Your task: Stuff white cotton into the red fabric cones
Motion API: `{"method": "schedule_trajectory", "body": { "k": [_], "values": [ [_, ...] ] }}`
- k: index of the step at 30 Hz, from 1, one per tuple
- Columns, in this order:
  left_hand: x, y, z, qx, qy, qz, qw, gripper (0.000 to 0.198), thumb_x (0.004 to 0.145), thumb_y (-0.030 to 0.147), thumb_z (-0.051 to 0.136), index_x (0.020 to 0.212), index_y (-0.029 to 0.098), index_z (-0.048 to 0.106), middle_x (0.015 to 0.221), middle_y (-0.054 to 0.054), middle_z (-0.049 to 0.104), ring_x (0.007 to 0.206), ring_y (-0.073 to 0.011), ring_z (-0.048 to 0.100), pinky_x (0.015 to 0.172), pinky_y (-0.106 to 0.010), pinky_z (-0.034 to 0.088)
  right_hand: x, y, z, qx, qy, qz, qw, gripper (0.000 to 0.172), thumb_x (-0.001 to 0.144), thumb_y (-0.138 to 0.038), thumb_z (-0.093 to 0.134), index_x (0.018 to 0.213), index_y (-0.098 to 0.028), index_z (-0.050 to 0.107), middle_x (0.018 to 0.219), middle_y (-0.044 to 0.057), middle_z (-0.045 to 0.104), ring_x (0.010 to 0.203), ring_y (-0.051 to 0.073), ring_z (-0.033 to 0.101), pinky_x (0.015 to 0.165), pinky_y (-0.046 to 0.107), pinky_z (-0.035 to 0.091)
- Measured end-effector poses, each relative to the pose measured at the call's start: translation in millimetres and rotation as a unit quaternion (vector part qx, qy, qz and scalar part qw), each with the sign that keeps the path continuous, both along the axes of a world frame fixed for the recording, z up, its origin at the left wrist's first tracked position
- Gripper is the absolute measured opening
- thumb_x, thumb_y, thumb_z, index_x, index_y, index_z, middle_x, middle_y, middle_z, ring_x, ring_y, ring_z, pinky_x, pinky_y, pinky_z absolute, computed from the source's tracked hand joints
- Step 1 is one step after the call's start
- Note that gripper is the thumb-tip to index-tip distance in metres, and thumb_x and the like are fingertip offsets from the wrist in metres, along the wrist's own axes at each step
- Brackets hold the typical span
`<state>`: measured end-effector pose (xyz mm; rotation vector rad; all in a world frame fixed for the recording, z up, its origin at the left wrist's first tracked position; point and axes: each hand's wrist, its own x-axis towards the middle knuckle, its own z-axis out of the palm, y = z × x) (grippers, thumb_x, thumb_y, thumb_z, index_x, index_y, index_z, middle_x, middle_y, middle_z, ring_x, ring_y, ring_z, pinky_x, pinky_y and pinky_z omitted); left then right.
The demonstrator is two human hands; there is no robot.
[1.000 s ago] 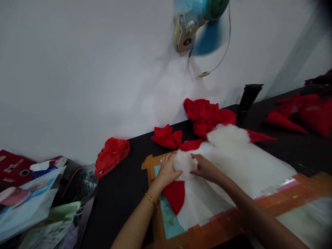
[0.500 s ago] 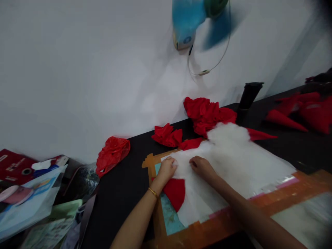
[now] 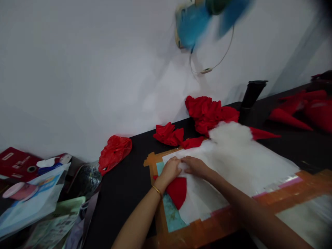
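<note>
My left hand (image 3: pixel 172 170), a gold bangle at its wrist, is closed with curled fingers over the left part of a white sheet (image 3: pixel 204 197). My right hand (image 3: pixel 195 166) meets it from the right, its fingers bent and nearly touching the left fingertips. A small white tuft that looks like stuffing (image 3: pixel 183 166) shows between them, partly hidden by the fingers. Under my left wrist lies a red felt piece (image 3: pixel 178 193) with a curved edge. Farther back on the sheet sits a fluffy heap of white stuffing (image 3: pixel 230 133).
Crumpled red fabric pieces (image 3: pixel 204 112) lie behind the sheet, with red cones (image 3: pixel 289 119) at right. A black cup (image 3: pixel 254 94) stands near the wall. At left are a red plastic bag (image 3: pixel 115 152) and a red box (image 3: pixel 19 164). A blue fan (image 3: pixel 194 26) spins above.
My right hand has moved left and now meets my left hand. The red felt piece stays under my left wrist. The view has shifted slightly.
</note>
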<state>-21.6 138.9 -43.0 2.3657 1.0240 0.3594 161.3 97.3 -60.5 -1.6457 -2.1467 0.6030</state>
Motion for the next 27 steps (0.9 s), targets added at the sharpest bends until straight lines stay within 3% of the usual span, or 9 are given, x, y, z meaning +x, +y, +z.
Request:
{"method": "schedule_trajectory", "body": {
  "k": [3, 7, 10, 12, 14, 16, 18, 22, 27],
  "values": [
    [-2.4, -1.7, -2.2, 0.018, -0.016, 0.012, 1.000, 0.026, 0.072, 0.006, 0.053, 0.089, 0.018, 0.068, 0.097, -0.007, 0.066, 0.100, -0.0230, 0.058, 0.097, -0.037, 0.044, 0.6, 2.8, 0.1, 0.013, -0.017, -0.006, 1.000, 0.017, 0.078, -0.012, 0.061, 0.091, -0.016, 0.072, 0.092, 0.009, 0.072, 0.089, 0.026, 0.066, 0.082, 0.033, 0.048],
    [-10.9, -2.7, -6.6, 0.031, -0.050, 0.038, 0.998, 0.021, 0.074, 0.006, 0.054, 0.085, 0.017, 0.069, 0.094, -0.007, 0.066, 0.095, -0.0223, 0.058, 0.092, -0.036, 0.046, 15.2, -4.1, -0.3, 0.034, -0.024, -0.029, 0.999, 0.011, 0.082, -0.016, 0.059, 0.083, -0.017, 0.070, 0.087, 0.009, 0.071, 0.084, 0.025, 0.065, 0.080, 0.033, 0.048],
    [-15.4, -4.0, -4.9, 0.039, -0.076, 0.052, 0.995, 0.022, 0.076, 0.010, 0.058, 0.092, 0.018, 0.069, 0.100, -0.007, 0.066, 0.102, -0.0234, 0.057, 0.098, -0.040, 0.043, 26.1, -14.1, -0.7, 0.040, -0.026, -0.038, 0.998, 0.010, 0.083, -0.020, 0.060, 0.086, -0.018, 0.070, 0.090, 0.009, 0.070, 0.083, 0.024, 0.066, 0.079, 0.033, 0.050],
    [-21.3, -4.5, 0.7, 0.043, -0.094, 0.061, 0.993, 0.028, 0.075, 0.017, 0.066, 0.104, 0.019, 0.068, 0.111, -0.008, 0.065, 0.110, -0.0254, 0.054, 0.103, -0.043, 0.040, 35.7, -22.3, 2.7, 0.045, -0.026, -0.031, 0.998, 0.017, 0.080, -0.024, 0.066, 0.096, -0.019, 0.070, 0.101, 0.009, 0.069, 0.093, 0.026, 0.065, 0.084, 0.034, 0.051],
    [-31.2, -4.2, 8.3, 0.046, -0.113, 0.079, 0.989, 0.047, 0.072, 0.024, 0.074, 0.117, 0.020, 0.062, 0.122, -0.010, 0.060, 0.117, -0.0273, 0.051, 0.104, -0.044, 0.039, 48.4, -29.8, 10.4, 0.071, -0.011, -0.012, 0.997, 0.038, 0.075, -0.031, 0.074, 0.110, -0.021, 0.066, 0.122, 0.011, 0.063, 0.112, 0.029, 0.059, 0.095, 0.038, 0.048],
    [-42.4, -3.4, 15.6, 0.044, -0.132, 0.111, 0.984, 0.054, 0.072, 0.027, 0.074, 0.123, 0.020, 0.057, 0.123, -0.011, 0.058, 0.114, -0.0260, 0.053, 0.097, -0.040, 0.045, 61.0, -33.3, 20.8, 0.121, 0.018, 0.003, 0.992, 0.054, 0.073, -0.038, 0.078, 0.121, -0.022, 0.061, 0.139, 0.012, 0.052, 0.126, 0.030, 0.049, 0.105, 0.042, 0.042],
    [-49.5, -3.1, 20.2, 0.035, -0.144, 0.143, 0.979, 0.045, 0.078, 0.025, 0.068, 0.121, 0.019, 0.057, 0.115, -0.009, 0.060, 0.099, -0.0213, 0.059, 0.082, -0.033, 0.050, 67.1, -30.9, 30.0, 0.172, 0.045, 0.005, 0.984, 0.056, 0.077, -0.043, 0.075, 0.126, -0.023, 0.057, 0.145, 0.013, 0.046, 0.132, 0.031, 0.044, 0.109, 0.046, 0.038],
    [-37.7, -4.1, 18.1, 0.022, -0.141, 0.154, 0.978, 0.032, 0.081, 0.022, 0.063, 0.113, 0.019, 0.062, 0.106, -0.006, 0.063, 0.083, -0.0163, 0.060, 0.071, -0.028, 0.050, 46.1, -14.2, 29.2, 0.205, 0.056, 0.036, 0.977, 0.045, 0.084, -0.039, 0.068, 0.125, -0.022, 0.058, 0.142, 0.013, 0.050, 0.130, 0.030, 0.046, 0.107, 0.048, 0.037],
    [-1.4, -1.7, 0.6, 0.011, -0.089, 0.120, 0.989, 0.011, 0.076, 0.015, 0.064, 0.085, 0.018, 0.070, 0.084, -0.003, 0.067, 0.076, -0.0167, 0.060, 0.074, -0.029, 0.048, 5.1, -0.6, 0.6, 0.154, -0.006, 0.076, 0.985, 0.018, 0.083, -0.025, 0.067, 0.101, -0.020, 0.069, 0.117, 0.012, 0.066, 0.111, 0.028, 0.057, 0.094, 0.045, 0.045]
  ]
}}
